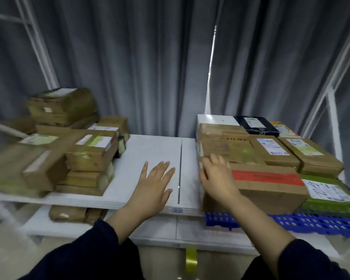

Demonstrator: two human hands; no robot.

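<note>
Curtains: grey pleated fabric curtains [129,67] across whole back, w/ a bright slit right of centre.
Tabletop: white flat tabletop [150,150] in the middle, dark seam running front to back; parcels left & right of it.
Left stack: pile of brown tape-wrapped cardboard parcels [73,150] w/ white labels, several layers, on tabletop's left part; blurred.
Tray: blue perforated plastic tray [291,221] at right, just beside tabletop edge, packed w/ parcels in rows.
Box: brown cardboard box with a red tape strip [271,186] in tray's near-left corner, lying flat, touching a green label-bearing parcel [329,201] on its right & a glossy taped brown parcel [230,150] behind.
Right hand: right hand [216,176] on box's top-left corner; fingers spread, only slightly bent, laid on top; thumb along left edge; nothing clenched, no full grasp visible.
Left hand: left hand [153,186] palm-down over bare tabletop, near seam; fingers straight, released, holding nothing; contact w/ surface unclear.
Tape roll: yellowish clear tape roll [191,259] low at centre, below tabletop front edge.
</note>
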